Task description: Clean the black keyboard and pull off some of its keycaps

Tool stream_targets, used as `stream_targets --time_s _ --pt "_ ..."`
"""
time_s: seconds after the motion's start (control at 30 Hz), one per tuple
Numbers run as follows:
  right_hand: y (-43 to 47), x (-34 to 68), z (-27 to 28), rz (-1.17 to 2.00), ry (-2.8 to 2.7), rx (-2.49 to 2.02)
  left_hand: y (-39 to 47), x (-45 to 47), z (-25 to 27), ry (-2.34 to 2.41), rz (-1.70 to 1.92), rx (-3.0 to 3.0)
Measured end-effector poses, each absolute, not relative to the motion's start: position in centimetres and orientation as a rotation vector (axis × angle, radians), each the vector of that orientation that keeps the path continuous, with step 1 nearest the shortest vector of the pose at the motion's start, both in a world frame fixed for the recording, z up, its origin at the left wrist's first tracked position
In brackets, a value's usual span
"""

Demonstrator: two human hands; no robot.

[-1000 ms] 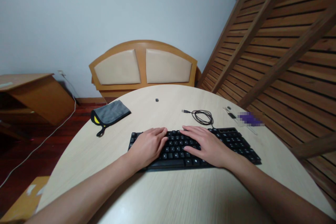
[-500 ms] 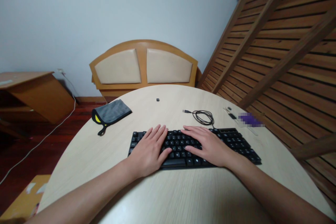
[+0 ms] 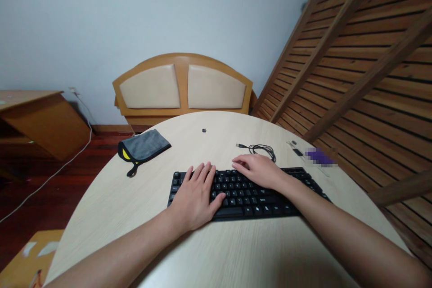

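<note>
- Keyboard (image 3: 243, 194): black, with pale legends on the keys; legends on many keys too small to read. Several parts covered by the hands.
- Location: flat on the pale, round-edged surface (image 3: 236, 256), long side facing the person.
- Cable (image 3: 262, 147): black, loosely coiled just beyond the keyboard, plug lying to the left of the coil.
- Left hand (image 3: 194, 200): palm down over the keyboard's left part, fingers pointing away, thumb out to the right; grip spread apart, clamped on nothing.
- Right hand (image 3: 260, 170): over the upper middle keys, wrist angled inward, fingers bent; cannot tell whether its grip is closed.
</note>
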State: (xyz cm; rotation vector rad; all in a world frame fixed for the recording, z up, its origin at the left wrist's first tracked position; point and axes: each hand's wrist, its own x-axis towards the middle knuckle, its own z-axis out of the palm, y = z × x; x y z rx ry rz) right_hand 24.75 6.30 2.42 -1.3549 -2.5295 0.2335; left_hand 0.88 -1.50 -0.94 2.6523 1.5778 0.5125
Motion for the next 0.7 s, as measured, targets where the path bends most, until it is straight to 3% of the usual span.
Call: stream_targets --time_s 0.37,0.7 --pt "17.1 16.3 2.1 -0.003 -2.615 -1.472 -1.5 0.8 -0.6 1.570 0.514 2.616" --pt "20.4 11.7 1.0 -0.083 -2.610 -1.527 -1.5 0.8 0.1 1.578 0.445 2.584"
